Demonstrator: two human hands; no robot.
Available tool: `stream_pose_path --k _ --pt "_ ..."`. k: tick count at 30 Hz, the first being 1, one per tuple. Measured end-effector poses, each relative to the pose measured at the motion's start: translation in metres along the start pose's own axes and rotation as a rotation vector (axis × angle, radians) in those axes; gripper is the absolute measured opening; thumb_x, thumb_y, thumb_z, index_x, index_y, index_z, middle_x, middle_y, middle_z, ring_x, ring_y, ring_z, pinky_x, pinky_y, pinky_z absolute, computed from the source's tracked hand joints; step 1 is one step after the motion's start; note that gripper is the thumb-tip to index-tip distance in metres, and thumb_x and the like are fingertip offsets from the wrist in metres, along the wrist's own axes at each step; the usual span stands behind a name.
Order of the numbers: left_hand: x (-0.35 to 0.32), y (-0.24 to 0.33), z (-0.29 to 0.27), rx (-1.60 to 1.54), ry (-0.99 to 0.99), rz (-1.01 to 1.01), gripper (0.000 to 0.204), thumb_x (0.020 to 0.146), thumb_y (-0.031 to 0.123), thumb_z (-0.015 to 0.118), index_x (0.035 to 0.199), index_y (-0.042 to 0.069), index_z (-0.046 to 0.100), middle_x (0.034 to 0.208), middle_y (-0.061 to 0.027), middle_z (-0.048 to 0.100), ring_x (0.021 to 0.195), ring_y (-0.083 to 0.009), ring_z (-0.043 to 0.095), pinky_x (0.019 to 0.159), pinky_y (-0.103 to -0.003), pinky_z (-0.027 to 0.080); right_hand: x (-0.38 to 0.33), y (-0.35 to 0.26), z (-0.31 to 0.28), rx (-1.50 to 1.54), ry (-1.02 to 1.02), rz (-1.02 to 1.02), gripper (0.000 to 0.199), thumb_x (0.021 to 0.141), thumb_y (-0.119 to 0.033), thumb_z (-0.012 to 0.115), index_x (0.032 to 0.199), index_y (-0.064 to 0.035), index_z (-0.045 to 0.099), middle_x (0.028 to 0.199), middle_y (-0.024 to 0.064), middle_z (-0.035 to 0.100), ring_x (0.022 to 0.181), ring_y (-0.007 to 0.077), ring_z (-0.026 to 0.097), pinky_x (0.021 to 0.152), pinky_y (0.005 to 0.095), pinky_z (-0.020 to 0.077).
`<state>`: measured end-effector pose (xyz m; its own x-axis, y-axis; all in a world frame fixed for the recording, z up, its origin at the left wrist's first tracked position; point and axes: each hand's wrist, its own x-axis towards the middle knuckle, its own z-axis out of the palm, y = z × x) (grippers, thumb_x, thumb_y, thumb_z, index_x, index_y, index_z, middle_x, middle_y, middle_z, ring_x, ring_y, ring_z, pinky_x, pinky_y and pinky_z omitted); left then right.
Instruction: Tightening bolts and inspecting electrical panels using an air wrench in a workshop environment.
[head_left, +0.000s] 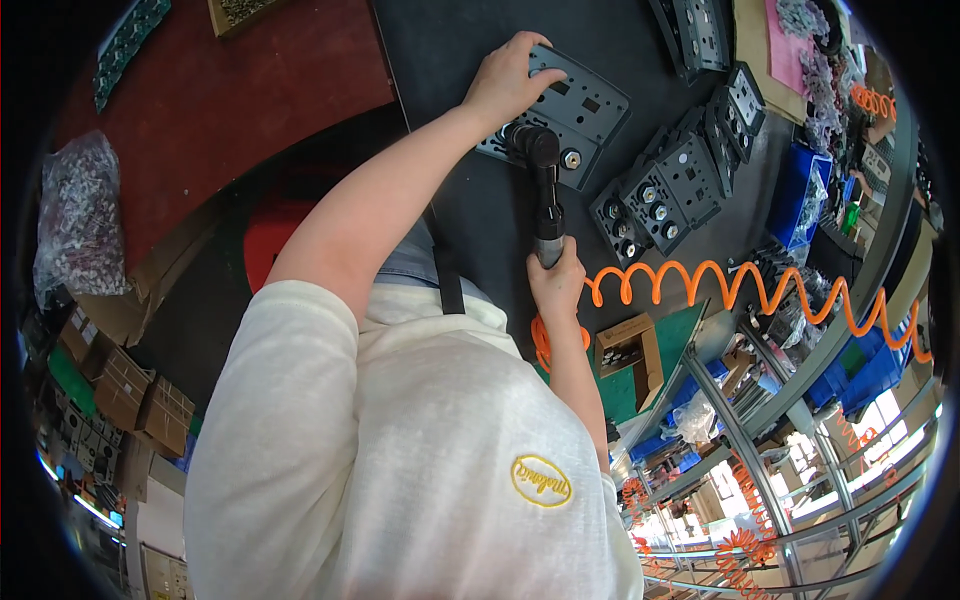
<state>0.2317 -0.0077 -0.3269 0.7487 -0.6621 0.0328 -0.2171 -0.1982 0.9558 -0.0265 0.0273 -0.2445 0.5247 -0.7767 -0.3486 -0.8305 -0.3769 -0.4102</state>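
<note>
A dark grey rectangular panel (602,112) with cut-outs and raised edges lies on the black work surface. My left hand (508,82) grips its far left edge, thumb over the top face and fingers along the rim. In my right hand (558,282) is an air-powered angle wrench (547,190), held by its grey grip with the fingers wrapped round it. The wrench's black head is over the near left part of the panel and hides what lies under it. To the right of the head, a round silver nut fitting (571,159) sits on the panel.
Several similar panels with silver fittings (668,190) are piled to the right. An orange coiled air hose (730,285) stretches rightward from beside my right hand. A cardboard box (630,358) and a blue bin (800,195) stand further right. A bag of small parts (80,215) lies left.
</note>
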Motion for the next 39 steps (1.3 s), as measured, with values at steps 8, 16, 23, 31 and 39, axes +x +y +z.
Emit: stream_pose_path --k 8,16,23,31,39 --pt "0.001 -0.001 -0.001 -0.042 0.032 0.024 0.043 0.075 0.026 0.075 0.108 0.005 0.055 0.088 -0.0109 0.065 0.066 -0.0195 0.061 0.064 -0.031 0.049 0.019 0.002 -0.014 -0.125 -0.042 -0.127 0.03 0.071 -0.011 0.066 0.093 -0.0033 0.049 0.077 0.0208 0.062 0.071 0.0414 0.061 0.062 0.0472 0.0487" --pt "0.0 0.003 -0.003 -0.079 -0.023 -0.068 0.044 0.074 0.025 0.074 0.108 0.004 0.056 0.093 -0.0139 0.064 0.078 -0.0289 0.063 0.075 -0.036 0.051 0.004 -0.012 0.001 -0.153 -0.008 -0.007 0.031 0.072 -0.013 0.066 0.096 -0.0039 0.049 0.08 0.0203 0.063 0.074 0.0402 0.062 0.064 0.0463 0.0494" --pt "0.003 0.003 0.001 -0.048 -0.032 0.023 0.043 0.073 0.025 0.077 0.107 0.006 0.058 0.087 -0.01 0.064 0.062 -0.0166 0.058 0.061 -0.029 0.048 0.002 -0.012 0.003 -0.142 0.006 0.008 0.031 0.072 -0.014 0.066 0.096 -0.0037 0.05 0.077 0.0214 0.064 0.073 0.0412 0.063 0.066 0.0463 0.0505" --pt "0.007 0.009 0.002 -0.005 -0.172 0.086 0.043 0.071 0.024 0.077 0.106 0.007 0.059 0.088 -0.0081 0.063 0.066 -0.0185 0.058 0.063 -0.029 0.048 0.005 -0.008 0.0 -0.144 0.038 -0.088 0.03 0.07 -0.01 0.067 0.093 -0.0033 0.05 0.075 0.0185 0.062 0.069 0.0389 0.062 0.06 0.0454 0.0488" --pt "0.032 -0.007 -0.01 -0.086 0.03 0.08 0.042 0.068 0.025 0.08 0.1 0.006 0.06 0.091 -0.0116 0.065 0.081 -0.0229 0.065 0.073 -0.031 0.051 -0.009 -0.003 -0.008 0.091 0.092 0.028 0.026 0.071 -0.009 0.066 0.092 -0.0029 0.052 0.074 0.0203 0.062 0.071 0.0396 0.062 0.062 0.0437 0.0491"
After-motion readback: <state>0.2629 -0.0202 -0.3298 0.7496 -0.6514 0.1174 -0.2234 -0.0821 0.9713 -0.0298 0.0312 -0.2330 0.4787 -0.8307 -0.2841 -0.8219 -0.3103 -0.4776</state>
